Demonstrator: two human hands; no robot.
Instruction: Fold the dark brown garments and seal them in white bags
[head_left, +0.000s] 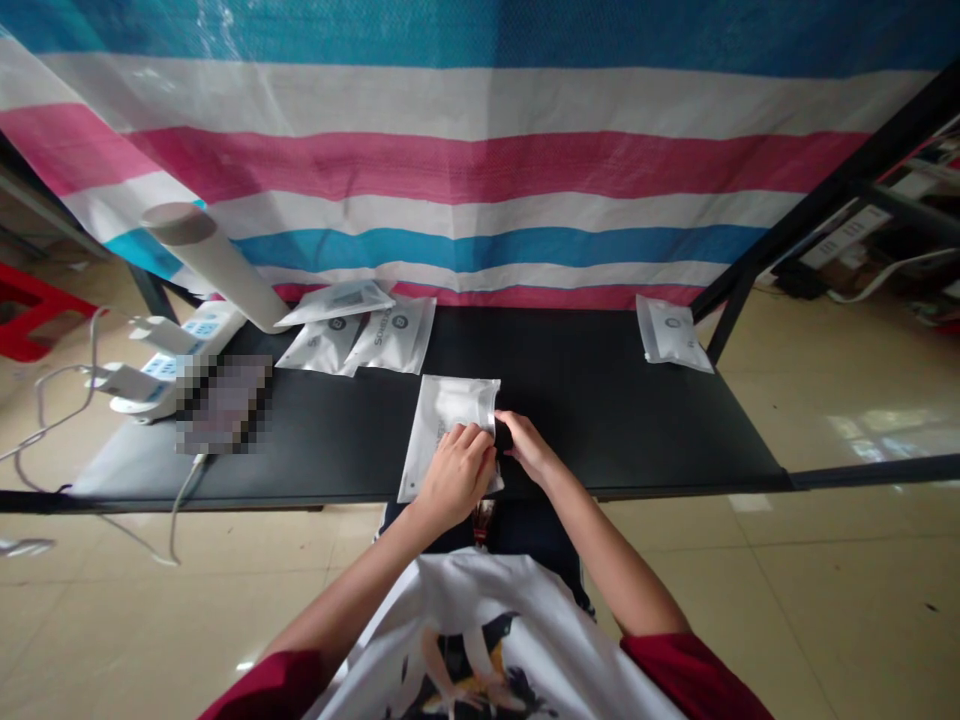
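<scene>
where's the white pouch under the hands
In the head view, the white pouch lies on the black table near its front edge, with the left hand on it and the right hand at its right edge.

The left hand (454, 475) presses a white pouch (441, 425), the right hand (529, 445) apparently at its edge.

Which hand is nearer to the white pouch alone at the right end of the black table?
Right. The right hand is nearer, down and left of the lone pouch; the left hand is farther, past the right hand, resting on another pouch.
</scene>
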